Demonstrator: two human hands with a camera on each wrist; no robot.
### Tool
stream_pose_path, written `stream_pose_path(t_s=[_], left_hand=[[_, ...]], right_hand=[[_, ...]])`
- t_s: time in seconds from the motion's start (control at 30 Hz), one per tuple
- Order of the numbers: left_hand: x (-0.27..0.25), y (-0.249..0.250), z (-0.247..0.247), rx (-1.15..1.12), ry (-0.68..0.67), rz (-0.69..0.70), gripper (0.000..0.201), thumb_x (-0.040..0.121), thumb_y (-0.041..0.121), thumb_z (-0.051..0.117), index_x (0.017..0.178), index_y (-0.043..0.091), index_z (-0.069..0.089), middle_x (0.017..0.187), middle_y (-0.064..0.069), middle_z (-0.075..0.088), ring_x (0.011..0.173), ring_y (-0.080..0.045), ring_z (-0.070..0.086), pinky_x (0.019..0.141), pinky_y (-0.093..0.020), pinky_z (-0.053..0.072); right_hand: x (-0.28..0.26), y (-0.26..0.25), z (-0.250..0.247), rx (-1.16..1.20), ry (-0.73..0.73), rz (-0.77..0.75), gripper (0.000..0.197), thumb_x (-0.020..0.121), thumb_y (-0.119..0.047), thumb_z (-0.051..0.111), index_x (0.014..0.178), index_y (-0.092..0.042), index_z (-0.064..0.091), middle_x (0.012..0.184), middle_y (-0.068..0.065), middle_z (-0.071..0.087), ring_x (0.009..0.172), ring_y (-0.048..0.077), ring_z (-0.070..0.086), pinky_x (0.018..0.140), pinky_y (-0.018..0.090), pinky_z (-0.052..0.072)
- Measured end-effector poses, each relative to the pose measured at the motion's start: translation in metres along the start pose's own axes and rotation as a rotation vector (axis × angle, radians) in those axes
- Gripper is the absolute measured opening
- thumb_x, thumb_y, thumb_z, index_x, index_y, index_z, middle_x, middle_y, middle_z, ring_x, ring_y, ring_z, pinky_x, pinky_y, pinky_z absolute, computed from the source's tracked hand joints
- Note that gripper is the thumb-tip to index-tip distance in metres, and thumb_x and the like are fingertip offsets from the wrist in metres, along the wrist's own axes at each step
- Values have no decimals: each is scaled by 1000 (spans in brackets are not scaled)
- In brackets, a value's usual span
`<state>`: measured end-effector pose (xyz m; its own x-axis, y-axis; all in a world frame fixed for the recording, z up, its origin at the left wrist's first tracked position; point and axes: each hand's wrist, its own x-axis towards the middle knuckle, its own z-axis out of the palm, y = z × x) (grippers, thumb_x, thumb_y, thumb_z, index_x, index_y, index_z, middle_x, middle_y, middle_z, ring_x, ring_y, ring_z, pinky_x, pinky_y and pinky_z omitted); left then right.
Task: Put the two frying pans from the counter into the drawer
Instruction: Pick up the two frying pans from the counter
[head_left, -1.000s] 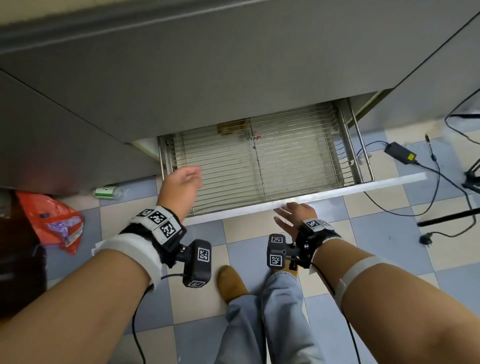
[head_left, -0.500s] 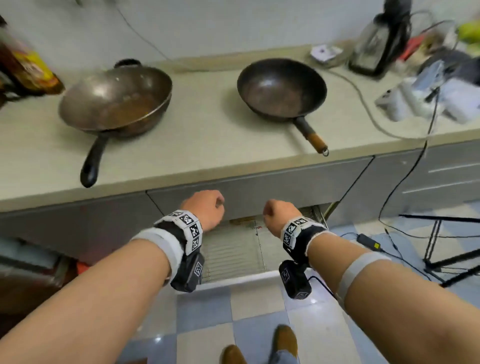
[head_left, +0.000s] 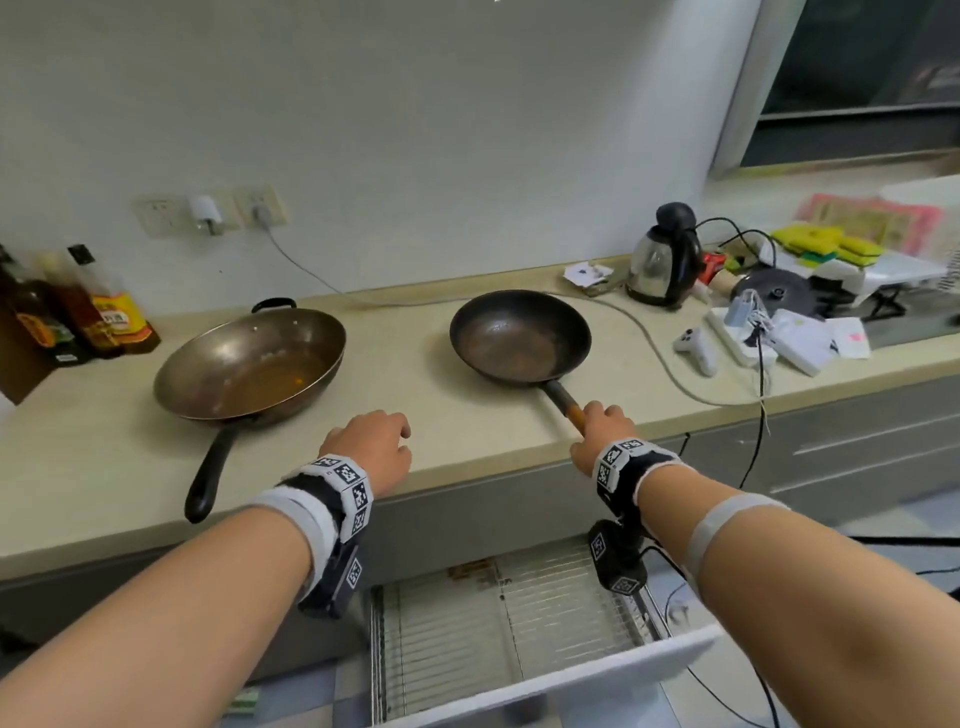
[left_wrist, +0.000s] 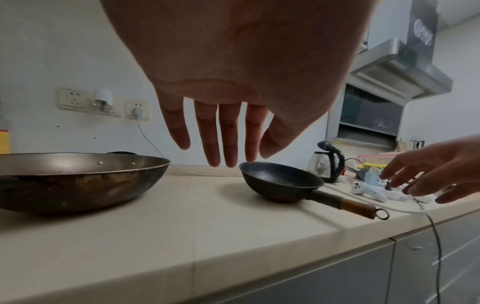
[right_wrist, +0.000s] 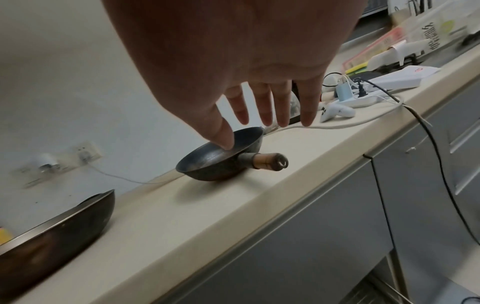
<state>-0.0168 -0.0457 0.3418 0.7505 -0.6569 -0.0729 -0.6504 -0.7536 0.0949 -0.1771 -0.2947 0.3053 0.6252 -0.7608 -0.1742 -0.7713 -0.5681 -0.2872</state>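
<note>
Both hands have risen from in front of the cabinet to counter height since the earlier frame. Right hand (head_left: 602, 431) fingers (right_wrist: 284, 107) are extended and spread, holding nothing, poised above the wooden-ended handle (left_wrist: 359, 204) of the small dark pan (head_left: 519, 335); in the head view the hand hides the handle end. Left hand (head_left: 371, 447) fingers (left_wrist: 228, 133) hang straight and relaxed, empty, above bare counter (head_left: 441, 431) between the pans. The large pan (head_left: 249, 361) sits left, its black handle overhanging the counter edge; both wrist views cut it off. The drawer (head_left: 519, 623) below stands open, its wire rack partly hidden by the forearms. A kettle (head_left: 662, 260) stands behind clutter at right.
</note>
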Motion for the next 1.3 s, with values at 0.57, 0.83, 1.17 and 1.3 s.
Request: stream_pose_path(t_s=[0.57, 0.83, 1.17, 1.3], left_hand=[[80, -54, 33, 102, -40, -215, 32, 91, 30, 49, 121, 30, 60, 124, 3, 62, 114, -20, 58, 98, -43, 47], [41, -136, 0, 58, 70, -501, 41, 87, 32, 56, 127, 23, 51, 131, -4, 54, 121, -28, 52, 94, -45, 45], [28, -235, 29, -320, -150, -743, 63, 83, 41, 68, 124, 7, 36, 113, -17, 63, 96, -36, 67, 73, -39, 54], [34, -244, 44, -715, -92, -758, 28, 86, 7, 51, 113, 5, 44, 87, -17, 63, 57, -28, 65, 52, -35, 59]], right_hand=[[155, -25, 68, 797, -460, 254, 25, 87, -23, 58, 81, 1, 59, 58, 14, 60, 50, 28, 58, 57, 36, 49], [146, -80, 78, 841, -365, 252, 26, 75, -26, 58, 72, 0, 59, 53, 17, 62, 54, 33, 58, 63, 44, 50], [91, -159, 84, 879, -182, 220, 24, 85, -19, 60, 73, 1, 58, 56, 15, 55, 45, 26, 49, 53, 34, 46], [53, -179, 92, 845, -127, 225, 23, 86, -18, 59, 73, 0, 57, 55, 14, 52, 41, 23, 46, 45, 28, 42]])
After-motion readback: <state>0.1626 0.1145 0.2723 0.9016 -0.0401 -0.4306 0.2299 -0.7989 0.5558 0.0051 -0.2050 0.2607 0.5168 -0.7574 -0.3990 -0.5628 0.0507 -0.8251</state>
